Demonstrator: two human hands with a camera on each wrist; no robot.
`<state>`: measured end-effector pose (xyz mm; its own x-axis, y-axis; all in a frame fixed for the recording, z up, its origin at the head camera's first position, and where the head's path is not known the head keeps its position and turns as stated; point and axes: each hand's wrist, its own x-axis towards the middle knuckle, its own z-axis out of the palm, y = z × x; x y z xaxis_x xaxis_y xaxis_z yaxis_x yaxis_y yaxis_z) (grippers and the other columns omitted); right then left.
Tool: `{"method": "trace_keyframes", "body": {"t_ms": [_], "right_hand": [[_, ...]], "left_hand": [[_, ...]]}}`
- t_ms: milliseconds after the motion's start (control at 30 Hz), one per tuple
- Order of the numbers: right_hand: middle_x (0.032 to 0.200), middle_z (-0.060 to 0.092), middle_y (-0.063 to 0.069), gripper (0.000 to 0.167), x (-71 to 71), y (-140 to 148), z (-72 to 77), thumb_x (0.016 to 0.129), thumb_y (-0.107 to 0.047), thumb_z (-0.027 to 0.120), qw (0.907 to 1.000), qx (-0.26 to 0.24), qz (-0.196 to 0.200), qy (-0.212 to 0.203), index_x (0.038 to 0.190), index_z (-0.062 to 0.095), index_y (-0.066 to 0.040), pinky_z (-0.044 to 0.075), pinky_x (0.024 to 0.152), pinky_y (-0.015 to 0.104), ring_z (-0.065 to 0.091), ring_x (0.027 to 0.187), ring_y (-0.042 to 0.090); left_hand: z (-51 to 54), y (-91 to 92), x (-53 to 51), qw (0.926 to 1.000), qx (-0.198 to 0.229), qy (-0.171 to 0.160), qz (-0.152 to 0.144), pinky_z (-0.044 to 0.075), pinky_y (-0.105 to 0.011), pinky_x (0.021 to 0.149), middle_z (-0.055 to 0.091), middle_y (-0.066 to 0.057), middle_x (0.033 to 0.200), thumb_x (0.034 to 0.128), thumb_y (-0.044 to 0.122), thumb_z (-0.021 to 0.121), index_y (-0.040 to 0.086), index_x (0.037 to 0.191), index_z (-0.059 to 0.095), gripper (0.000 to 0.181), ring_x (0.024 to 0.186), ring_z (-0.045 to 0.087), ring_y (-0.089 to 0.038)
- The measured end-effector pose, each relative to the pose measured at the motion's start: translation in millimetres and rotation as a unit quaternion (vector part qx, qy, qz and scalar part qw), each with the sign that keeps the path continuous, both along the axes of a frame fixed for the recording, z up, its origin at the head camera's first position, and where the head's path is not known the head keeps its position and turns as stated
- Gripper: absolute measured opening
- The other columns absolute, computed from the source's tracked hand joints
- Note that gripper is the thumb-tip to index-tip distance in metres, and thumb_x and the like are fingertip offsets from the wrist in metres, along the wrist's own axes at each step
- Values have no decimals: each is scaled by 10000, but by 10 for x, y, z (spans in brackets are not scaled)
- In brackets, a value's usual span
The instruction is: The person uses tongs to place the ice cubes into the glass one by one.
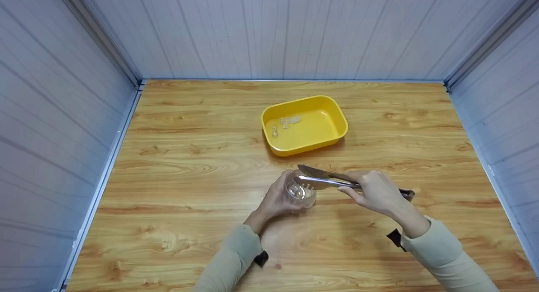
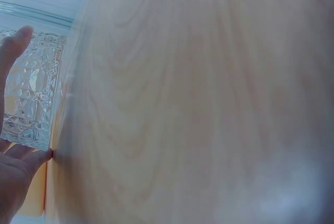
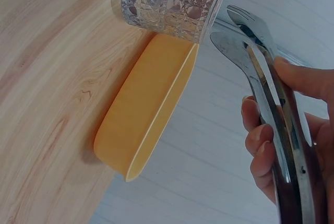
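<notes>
Left hand (image 1: 276,198) curled round patterned glass (image 1: 310,200). From glass: right hand (image 1: 377,194) at 3 o'clock, clamped on metal tongs (image 1: 330,182); yellow tray (image 1: 321,130) at 12 o'clock. Clear pieces (image 1: 293,120) in both vessels: some seemingly moved, others left, direction uncertain. Only head view shows pieces; right wrist view reveals tong tips (image 3: 226,44) apart.

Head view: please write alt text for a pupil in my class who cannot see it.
A person's right hand holds metal tongs over a clear glass gripped by the left hand. Beyond the glass, a yellow tub with small clear pieces in it stands on a wooden table, with pale panelled walls on three sides.
</notes>
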<state>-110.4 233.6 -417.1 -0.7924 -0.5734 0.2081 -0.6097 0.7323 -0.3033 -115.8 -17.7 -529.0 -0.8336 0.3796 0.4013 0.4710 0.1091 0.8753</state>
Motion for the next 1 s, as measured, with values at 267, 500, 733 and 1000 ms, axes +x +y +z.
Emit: {"method": "trace_keyframes", "body": {"t_ms": [267,500,733,1000], "right_hand": [[773,647,49,336,-16,4,-10,782,-290,664,9998,-177,-89,62,1002,641,-37,391,421,218,454,474,62],[861,649,76,411,-41,-1,-17,772,-312,671,9987,-408,-294,-15,1074,613,-38,457,471,258,536,549,103],[801,617,12,401,-94,-8,-31,756,-321,684,9968,-614,-473,-189,1050,618,-57,397,435,203,455,515,45],[704,564,-17,318,-192,-1,-52,751,-310,690,9948,-833,-571,-94,943,627,-66,388,412,202,445,492,44]], "left_hand": [[8,-9,-7,10000,54,-44,-59,336,-276,989,509,-151,1189,505,9,832,-98,1231,361,873,1110,468,-214],[4,-10,2,9999,114,-47,-77,336,-298,991,504,-102,1211,504,14,833,-61,1251,352,892,1118,466,-207],[-22,-6,12,9998,-20,-206,36,353,-304,978,512,-113,1192,510,43,838,1,1262,357,893,1101,479,-209],[-66,-6,-7,9994,-145,-289,91,355,-314,974,506,-129,1191,515,63,836,-11,1259,354,889,1106,472,-220]]}}
